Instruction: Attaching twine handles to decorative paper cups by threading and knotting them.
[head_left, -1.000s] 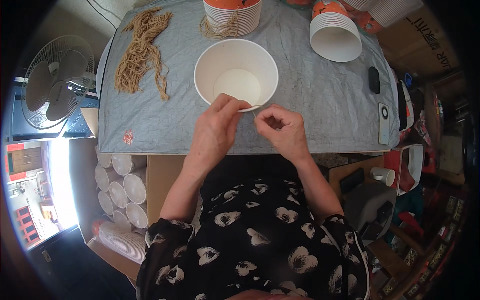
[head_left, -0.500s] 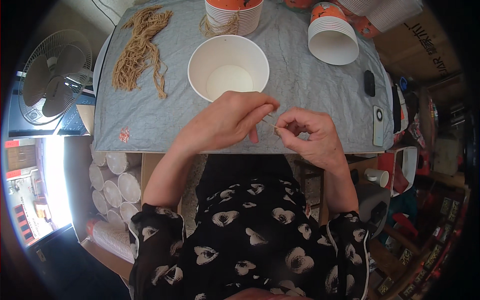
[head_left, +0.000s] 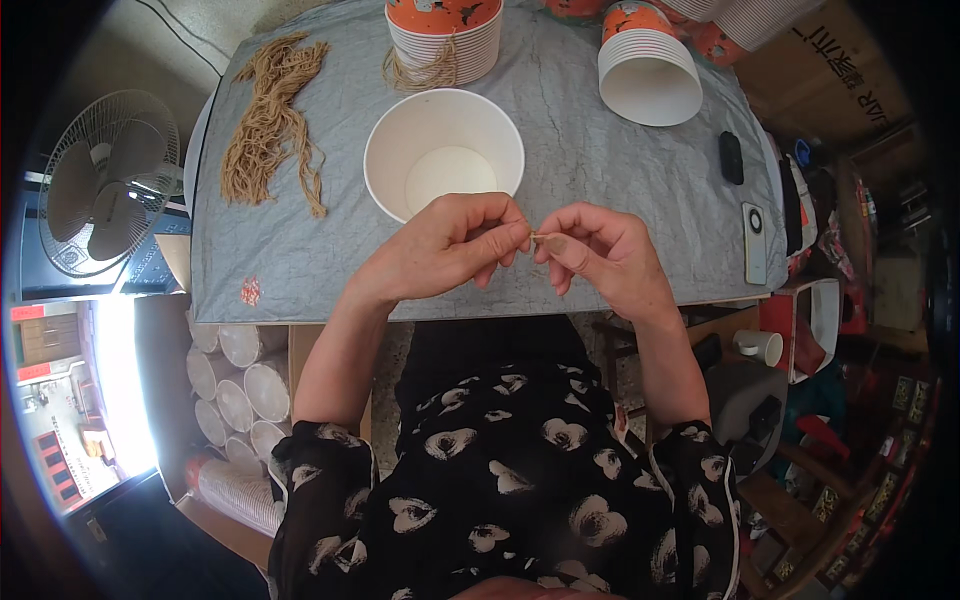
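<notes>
Over the table's near edge, my left hand (head_left: 445, 250) and my right hand (head_left: 612, 262) meet almost fingertip to fingertip. Both are closed in a pinch on a short piece of tan twine (head_left: 537, 238); most of it is hidden by the fingers. Just beyond my left hand, a white paper tub (head_left: 445, 118) faces me with its open mouth, nothing visible inside. A loose bundle of tan twine (head_left: 270, 130) lies at the far left. Behind the tub stands a stack of orange-patterned tubs (head_left: 470, 50), with twine loops (head_left: 415, 78) hanging against its side.
More nested tubs (head_left: 650, 85) lie at the back right. A small black object (head_left: 732, 158) and a phone (head_left: 753, 243) rest near the right edge. A fan (head_left: 110, 185) stands left of the table. Stacked white tubs (head_left: 235, 405) sit below left, a mug (head_left: 758, 346) below right.
My left hand has turned and closed its fingertips onto the twine beside my right fingers. The hands have come closer together. The whole view has shifted slightly.
</notes>
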